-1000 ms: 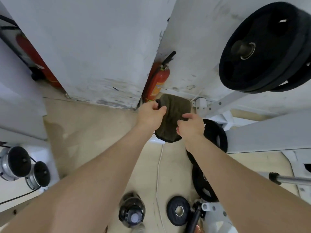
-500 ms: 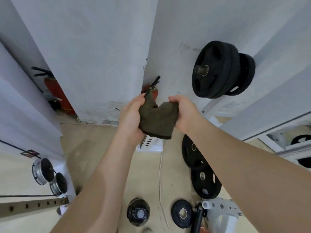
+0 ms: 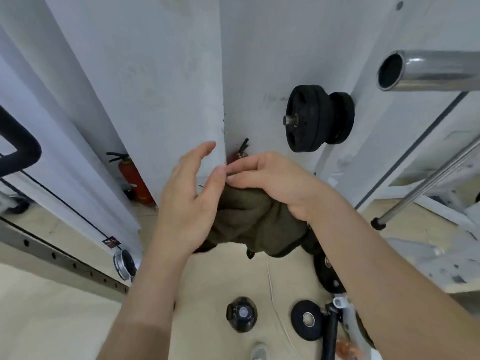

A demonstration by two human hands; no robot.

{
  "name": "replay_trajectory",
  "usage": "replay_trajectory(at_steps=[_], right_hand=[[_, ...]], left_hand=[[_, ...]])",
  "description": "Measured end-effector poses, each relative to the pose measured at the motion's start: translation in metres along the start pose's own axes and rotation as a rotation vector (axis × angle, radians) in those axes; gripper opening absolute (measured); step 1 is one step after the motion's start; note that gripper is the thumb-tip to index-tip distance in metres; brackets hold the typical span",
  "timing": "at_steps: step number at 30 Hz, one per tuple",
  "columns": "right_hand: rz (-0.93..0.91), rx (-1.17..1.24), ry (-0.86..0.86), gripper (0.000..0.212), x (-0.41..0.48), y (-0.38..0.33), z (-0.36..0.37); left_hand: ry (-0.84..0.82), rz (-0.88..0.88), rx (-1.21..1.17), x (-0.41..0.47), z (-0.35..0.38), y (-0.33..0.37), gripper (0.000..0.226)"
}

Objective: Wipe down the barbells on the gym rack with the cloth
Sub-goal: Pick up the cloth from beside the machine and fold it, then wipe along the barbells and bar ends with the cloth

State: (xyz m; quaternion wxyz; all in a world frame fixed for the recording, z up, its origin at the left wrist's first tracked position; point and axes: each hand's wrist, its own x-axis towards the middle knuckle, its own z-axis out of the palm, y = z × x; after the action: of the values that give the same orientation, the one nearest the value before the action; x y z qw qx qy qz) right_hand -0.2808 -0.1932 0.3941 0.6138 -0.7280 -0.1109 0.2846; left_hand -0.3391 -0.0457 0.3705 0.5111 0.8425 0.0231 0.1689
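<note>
R hand (image 3: 275, 183) up front, mid-view, holds the olive cloth (image 3: 257, 224). Cloth is bunched under its palm and hangs below. Top fingers stretch left; thumb is hidden, so can't see the exact grip. L hand (image 3: 189, 201) is spread and relaxed, palm facing the cloth and covering its left edge, thumb tip just beside the R fingertips.

Around them:
- Hollow-ended chrome bar (image 3: 426, 71) top right, well apart from the cloth.
- Black plates on a wall peg (image 3: 314, 118) above the hands.
- Thin steel rod (image 3: 428, 183) slanting at right.
- Red extinguisher (image 3: 133, 178) by the pillar. A 2nd extinguisher (image 3: 240, 152) is mostly blocked by the fingers.
- On the floor, a small plate (image 3: 307, 319), a dark round container (image 3: 241, 317) and a white cable (image 3: 272, 287).
- Leaning plates (image 3: 327, 274), half hidden behind the R forearm.

Vs. half a sec ago: both hands pinched the cloth's top corners. Now L has let go, cloth sags lower, and the chrome bar has come into view.
</note>
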Motion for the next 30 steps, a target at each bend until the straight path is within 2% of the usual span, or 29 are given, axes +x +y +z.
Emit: replay_trajectory(at_steps=[2,3,8,11,13,16,18,21,23,26,28,30], right_hand=[[-0.045,-0.046,0.027,0.018,-0.037,0.001,-0.002],[-0.054,-0.070,0.062,0.017,-0.054,0.002,-0.004],[0.001,-0.234,0.144,0.023,-0.153,0.022,-0.015],[0.057,-0.319,0.176,0.011,-0.222,0.042,-0.015],[0.021,-0.172,0.216,0.008,-0.270,0.056,-0.016],[-0.172,0.278,0.308,0.015,-0.334,0.085,-0.013],[-0.245,0.559,0.493,0.017,-0.367,0.105,-0.011],[-0.249,0.756,0.753,0.029,-0.402,0.129,-0.007],[-0.199,0.821,0.873,0.033,-0.420,0.136,-0.005],[-0.076,0.709,1.070,0.027,-0.446,0.143,-0.011],[0.017,0.500,1.171,0.020,-0.469,0.152,-0.024],[0.075,0.374,1.209,0.021,-0.496,0.165,-0.044]], left_hand=[[-0.287,-0.057,-0.159,-0.018,-0.001,0.020,0.027],[-0.356,-0.102,-0.250,-0.028,0.000,0.028,0.025],[-0.372,-0.190,-0.373,-0.087,0.010,0.044,0.009],[-0.486,-0.228,-0.555,-0.129,0.023,0.058,0.019],[-0.559,-0.297,-0.705,-0.157,0.036,0.074,0.016],[-0.677,-0.393,-0.886,-0.194,0.060,0.103,0.010],[-0.752,-0.411,-0.893,-0.216,0.080,0.119,0.010],[-0.862,-0.380,-0.790,-0.246,0.105,0.142,0.008],[-0.943,-0.379,-0.694,-0.264,0.120,0.154,0.026],[-1.038,-0.387,-0.577,-0.289,0.142,0.166,0.035],[-1.017,-0.319,-0.544,-0.304,0.162,0.170,0.030],[-0.960,-0.272,-0.543,-0.323,0.187,0.177,0.023]])
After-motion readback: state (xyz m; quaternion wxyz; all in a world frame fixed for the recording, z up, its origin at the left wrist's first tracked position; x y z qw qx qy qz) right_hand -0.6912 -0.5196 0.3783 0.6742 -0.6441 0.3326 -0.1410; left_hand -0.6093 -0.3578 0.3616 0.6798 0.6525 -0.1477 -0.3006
